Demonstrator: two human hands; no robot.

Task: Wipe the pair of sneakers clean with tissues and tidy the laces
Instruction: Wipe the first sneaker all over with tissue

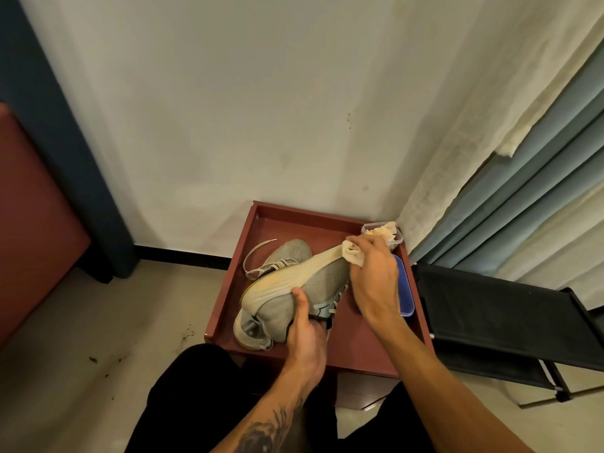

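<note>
Watching from beside them: the left hand point(305, 325) has the grey sneaker point(294, 289) tipped on its side, thumb pressed into the mesh and the other fingers curled underneath. The right hand point(376, 273) is bunched tight round a tissue point(353, 251), which sits against the toe end of the sole. My two cents: brace hard with that thumb so the shoe can't roll, and refold to a clean face once it yellows.

The second sneaker point(292, 251) sits just beyond the left thumb, its lace point(255, 253) trailing loose. Right past the right fingertips there's a clear tub point(399, 238) stuffed with more tissue. A blue box point(407, 289) lies beside the right wrist, and I can't tell what's in it.
</note>
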